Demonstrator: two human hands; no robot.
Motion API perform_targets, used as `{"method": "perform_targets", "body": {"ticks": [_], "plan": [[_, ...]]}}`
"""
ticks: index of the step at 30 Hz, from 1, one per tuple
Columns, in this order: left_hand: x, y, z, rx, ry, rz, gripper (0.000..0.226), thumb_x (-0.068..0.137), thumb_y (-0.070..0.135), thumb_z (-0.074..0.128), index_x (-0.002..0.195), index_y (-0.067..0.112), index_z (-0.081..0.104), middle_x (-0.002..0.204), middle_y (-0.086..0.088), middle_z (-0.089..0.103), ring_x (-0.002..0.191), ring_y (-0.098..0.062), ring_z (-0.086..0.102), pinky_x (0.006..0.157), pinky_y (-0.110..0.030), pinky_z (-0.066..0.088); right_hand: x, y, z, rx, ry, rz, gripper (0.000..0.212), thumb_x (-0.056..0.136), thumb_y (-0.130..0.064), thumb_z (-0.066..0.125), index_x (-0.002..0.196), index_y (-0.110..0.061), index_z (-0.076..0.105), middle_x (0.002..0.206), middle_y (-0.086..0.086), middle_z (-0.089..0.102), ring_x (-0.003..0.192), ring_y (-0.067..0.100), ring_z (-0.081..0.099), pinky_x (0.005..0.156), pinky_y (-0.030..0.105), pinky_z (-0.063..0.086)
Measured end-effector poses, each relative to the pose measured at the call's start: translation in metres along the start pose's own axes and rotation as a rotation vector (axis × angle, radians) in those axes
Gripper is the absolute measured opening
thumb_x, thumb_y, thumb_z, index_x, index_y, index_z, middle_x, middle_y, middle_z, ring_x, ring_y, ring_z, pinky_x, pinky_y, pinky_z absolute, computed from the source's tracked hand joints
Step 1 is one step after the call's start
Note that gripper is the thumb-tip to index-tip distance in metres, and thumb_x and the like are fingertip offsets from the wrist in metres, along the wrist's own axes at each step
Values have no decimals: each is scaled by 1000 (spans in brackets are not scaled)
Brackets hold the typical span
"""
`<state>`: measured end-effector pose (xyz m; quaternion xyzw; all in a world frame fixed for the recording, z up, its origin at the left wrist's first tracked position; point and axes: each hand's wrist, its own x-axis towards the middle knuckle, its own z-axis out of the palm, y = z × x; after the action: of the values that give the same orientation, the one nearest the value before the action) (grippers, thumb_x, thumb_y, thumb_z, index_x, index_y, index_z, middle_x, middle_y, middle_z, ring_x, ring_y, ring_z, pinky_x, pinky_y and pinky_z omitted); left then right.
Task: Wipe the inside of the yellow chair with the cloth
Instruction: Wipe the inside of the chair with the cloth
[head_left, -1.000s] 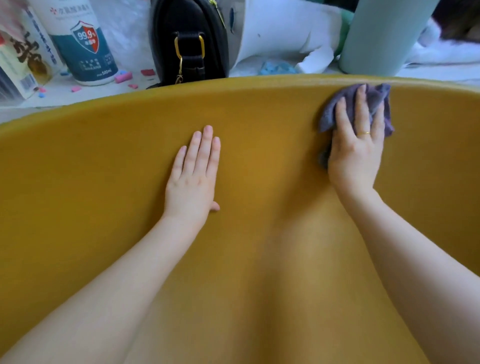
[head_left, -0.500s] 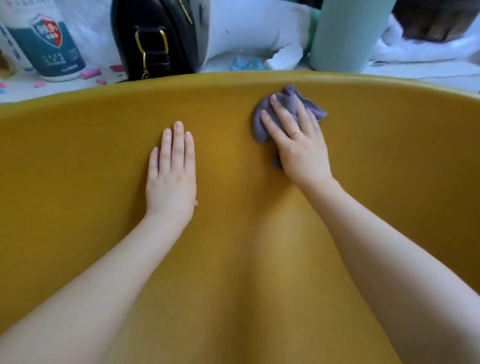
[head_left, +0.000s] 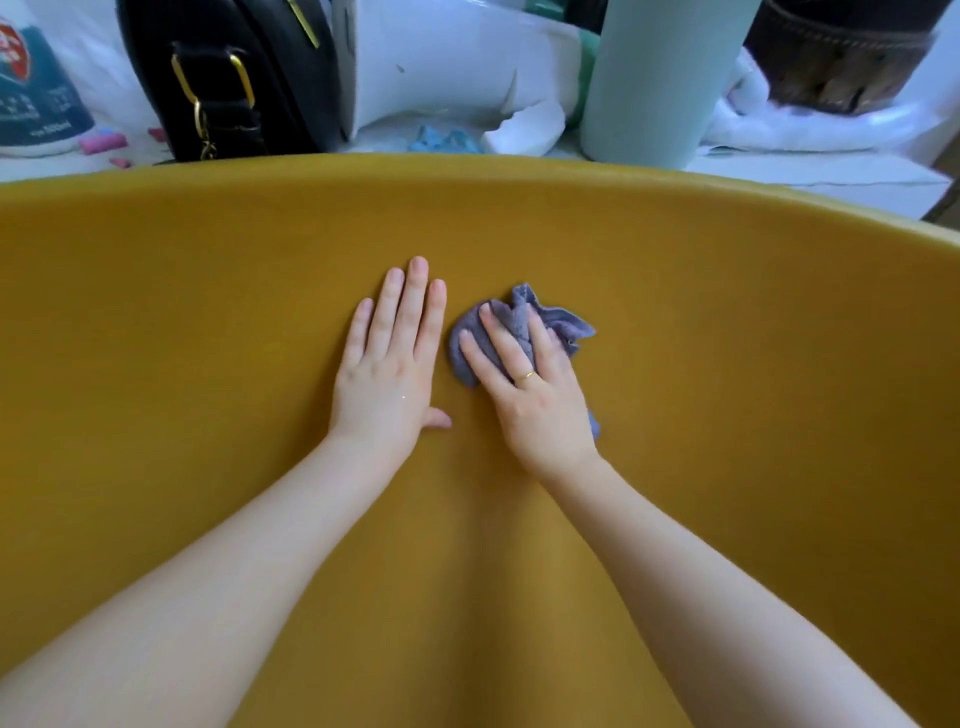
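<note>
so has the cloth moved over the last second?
Yes. The cloth under the right hand slid left and down from the chair rim, now beside the left hand.

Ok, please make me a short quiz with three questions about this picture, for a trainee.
1. True or false: the left hand lies flat on the chair and holds nothing.
2. Which hand presses the cloth? A) left B) right C) both
3. Fill in: the ring is on the ____ hand.

Key:
1. True. Its fingers are straight against the yellow surface.
2. B. The right hand presses the purple cloth on the chair, close beside the left hand.
3. Right.
</note>
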<state>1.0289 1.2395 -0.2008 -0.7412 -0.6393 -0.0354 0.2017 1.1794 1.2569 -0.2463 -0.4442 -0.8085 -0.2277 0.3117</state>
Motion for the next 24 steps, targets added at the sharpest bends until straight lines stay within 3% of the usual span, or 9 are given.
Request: {"method": "perform_targets", "body": {"ticks": [2, 4, 8, 12, 16, 19, 24], "plan": [[1, 3, -1, -24, -39, -5, 138, 64, 60, 70, 137, 6, -34, 154, -13, -23, 143, -27, -15, 112, -37, -10, 3, 22, -17, -110, -60, -55, 44, 91, -17, 38, 133, -20, 48, 141, 5, 46, 128, 34, 41, 106, 43, 27], [1, 3, 0, -15, -63, 3, 135, 69, 60, 67, 130, 6, -41, 151, -14, -30, 141, -28, -22, 110, -37, -14, 12, 52, -40, -198, -18, 54, 44, 92, -21, 35, 134, -18, 47, 142, 6, 44, 129, 34, 40, 106, 43, 27], [1, 2, 2, -8, -98, -9, 133, 72, 62, 63, 125, 5, -45, 148, -16, -35, 140, -31, -25, 107, -39, -17, 14, 86, -56, -285, 104, 240, 44, 92, -7, 40, 135, -15, 45, 143, 11, 41, 131, 41, 33, 106, 48, 29], [1, 4, -2, -42, -117, -16, 133, 72, 61, 64, 126, 4, -43, 148, -16, -34, 140, -31, -25, 107, -40, -17, 16, 55, -32, -204, 146, 327, 59, 77, 6, 36, 134, -6, 44, 142, 20, 39, 131, 47, 26, 109, 42, 20], [0, 10, -7, -61, -133, -51, 134, 71, 58, 68, 133, 4, -38, 149, -15, -33, 141, -30, -23, 110, -38, -15, -17, 15, -12, -121, -122, 104, 54, 86, -2, 31, 139, -10, 33, 145, 16, 36, 134, 42, 26, 110, 47, 24], [-1, 13, -11, -12, -142, -69, 132, 73, 57, 66, 135, 3, -37, 149, -16, -33, 141, -31, -22, 113, -39, -11, -18, 38, -31, -213, -232, -108, 51, 87, -6, 36, 136, -16, 44, 142, 7, 43, 128, 37, 40, 103, 43, 36], [-1, 21, -13, 89, -108, 163, 120, 82, 46, 63, 134, 10, -39, 147, -14, -37, 140, -30, -24, 113, -40, -12, 8, 107, -88, -405, -74, 103, 52, 86, -5, 46, 137, -18, 44, 144, 7, 41, 129, 39, 38, 106, 45, 31]]}}
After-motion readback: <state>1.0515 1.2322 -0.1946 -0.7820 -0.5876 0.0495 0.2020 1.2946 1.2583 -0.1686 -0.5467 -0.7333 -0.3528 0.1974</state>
